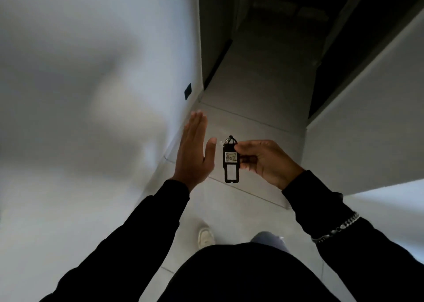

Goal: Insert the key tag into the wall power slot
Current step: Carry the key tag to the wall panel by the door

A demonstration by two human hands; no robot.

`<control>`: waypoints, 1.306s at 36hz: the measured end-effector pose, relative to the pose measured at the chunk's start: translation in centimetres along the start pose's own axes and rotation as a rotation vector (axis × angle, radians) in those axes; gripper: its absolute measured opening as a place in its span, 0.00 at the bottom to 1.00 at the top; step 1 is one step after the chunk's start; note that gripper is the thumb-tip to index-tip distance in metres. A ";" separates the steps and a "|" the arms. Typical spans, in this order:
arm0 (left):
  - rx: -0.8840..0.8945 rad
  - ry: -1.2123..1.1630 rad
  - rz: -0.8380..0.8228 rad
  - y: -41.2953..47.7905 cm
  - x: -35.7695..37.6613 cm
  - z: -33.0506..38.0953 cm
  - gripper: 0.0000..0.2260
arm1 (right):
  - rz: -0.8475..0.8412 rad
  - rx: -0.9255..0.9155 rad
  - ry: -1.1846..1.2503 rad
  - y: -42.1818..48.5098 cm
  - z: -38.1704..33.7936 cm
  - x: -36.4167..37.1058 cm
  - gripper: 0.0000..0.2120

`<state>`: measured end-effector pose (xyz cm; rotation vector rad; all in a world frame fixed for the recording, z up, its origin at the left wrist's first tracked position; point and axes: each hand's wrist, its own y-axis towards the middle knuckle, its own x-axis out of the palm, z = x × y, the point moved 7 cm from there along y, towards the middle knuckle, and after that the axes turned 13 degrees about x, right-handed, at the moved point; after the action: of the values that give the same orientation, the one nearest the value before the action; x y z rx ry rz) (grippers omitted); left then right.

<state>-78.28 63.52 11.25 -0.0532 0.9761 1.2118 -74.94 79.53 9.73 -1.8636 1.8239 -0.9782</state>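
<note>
Right hand (263,160) grip on key tag (231,161)

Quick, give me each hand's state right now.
Left hand: open, fingers straight, holding nothing.
Right hand: closed in a grip on the key tag, which hangs down.

grey tiled floor (252,90), white shoe (205,237), bracelet (337,229)

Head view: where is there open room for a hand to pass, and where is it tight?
Open: the tiled floor stretch ahead, between the left wall and the right wall. Tight: the narrow gap between the open left hand and the key tag pinched by the right hand.
</note>
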 end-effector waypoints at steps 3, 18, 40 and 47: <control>0.017 -0.007 -0.005 5.4 1.5 -1.4 0.27 | -0.018 -0.018 0.019 3.0 -4.3 -2.1 0.05; -0.093 0.040 0.062 26.8 12.1 -6.8 0.30 | -0.085 0.032 -0.065 17.6 -24.5 -16.1 0.04; -0.067 0.312 0.554 54.9 0.1 -17.8 0.29 | -0.399 -0.363 -0.679 32.8 -59.4 -5.7 0.05; 0.022 0.589 0.722 60.0 -8.4 -17.3 0.28 | -0.443 -0.954 -0.915 31.2 -71.3 1.9 0.06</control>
<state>-136.75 72.30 32.97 -0.0416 1.6015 1.9034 -146.46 89.52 38.74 -2.6229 1.3320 0.7916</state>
